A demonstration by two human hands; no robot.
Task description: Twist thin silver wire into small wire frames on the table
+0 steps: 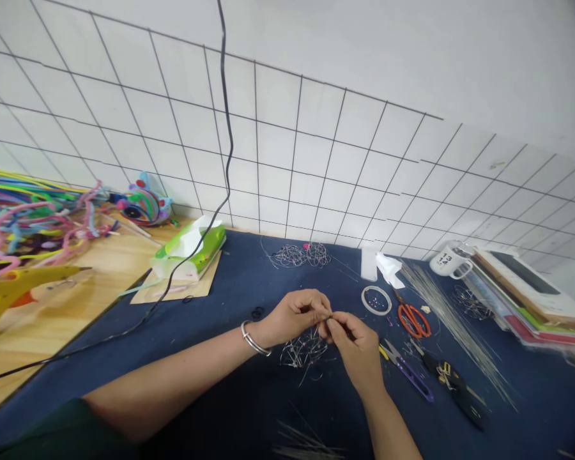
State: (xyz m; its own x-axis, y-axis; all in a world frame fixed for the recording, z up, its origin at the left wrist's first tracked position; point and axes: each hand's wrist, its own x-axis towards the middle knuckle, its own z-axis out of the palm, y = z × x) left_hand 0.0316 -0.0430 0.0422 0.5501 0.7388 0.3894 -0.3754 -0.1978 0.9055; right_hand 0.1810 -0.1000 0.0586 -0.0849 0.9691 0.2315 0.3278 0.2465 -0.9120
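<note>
Both my hands meet over a blue cloth (249, 275). My left hand (299, 314), with a silver bangle at the wrist, pinches at the tip of something thin beside the right fingers. My right hand (354, 342) is closed in a pinch at the same spot, its fingertips touching or nearly touching the left ones. Just below the fingers hangs or lies a tangled bundle of thin wire with small beads (304, 349); whether the fingers hold its wire is too small to tell. Several loose straight wires (309, 441) lie near the front edge.
To the right lie orange-handled scissors (414, 321), purple thread snips (414, 378), black pliers (453, 386), a ring-shaped dish (376, 300) and long wires (455, 326). A mug (448, 262) stands behind. At left are a tissue pack (191, 249), glue gun (14, 294) and black cable (227, 128).
</note>
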